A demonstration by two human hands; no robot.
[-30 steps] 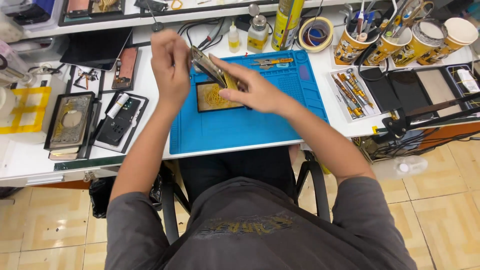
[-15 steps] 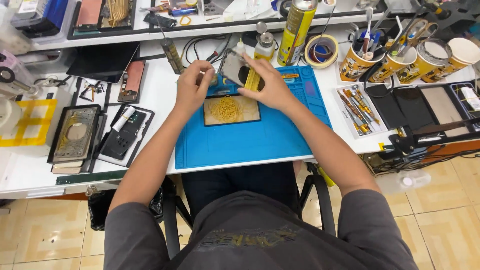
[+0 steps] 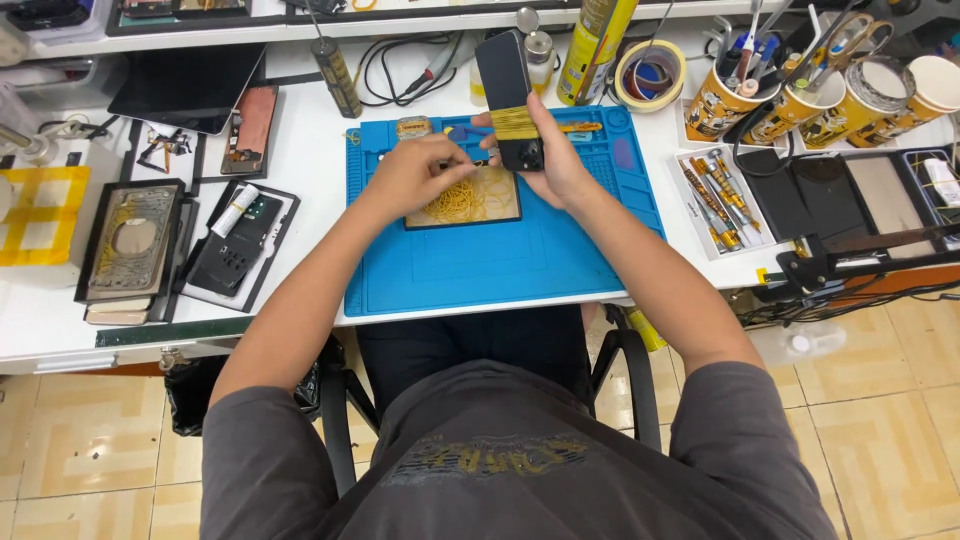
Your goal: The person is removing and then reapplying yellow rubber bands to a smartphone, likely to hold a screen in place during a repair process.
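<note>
Seated at the near edge of a white workbench (image 3: 300, 150), grey shirt and chair arms closest to the camera, forearms reaching out over a blue mat (image 3: 500, 260) that lies flush with that near edge

Near the middle of the mat, a shallow black tray (image 3: 470, 200) holding a heap of yellow rubber bands (image 3: 455, 203). Over the tray's left part, the left hand (image 3: 415, 178), fingers pinched together on a yellow rubber band just above the heap; whether that band is free of the heap cannot be told

Just to the right and a little farther out, the right hand (image 3: 555, 150) clenched around the lower half of a dark phone (image 3: 510, 95), held upright over the far edge of the mat, its top reaching past the mat toward the back of the bench. Wrapped across the phone's middle, a thick bundle of yellow bands (image 3: 515, 122), just above the gripping fingers

Left of the mat on the bench: a black tray with a white tube (image 3: 237, 210) lying across it, then a framed phone housing (image 3: 130, 240) nearer the left edge. Right of the mat: a white tray of small screwdrivers (image 3: 715, 200) and a black pad (image 3: 800, 195)

Farther back: a yellow spray can (image 3: 595, 45) and a roll of tape (image 3: 650, 75) beyond the mat's far right corner, yellow cups (image 3: 800, 100) stuffed with tools toward the far right corner, black cables (image 3: 410, 65) behind the mat, a dark tablet (image 3: 185, 90) toward the far left
</note>
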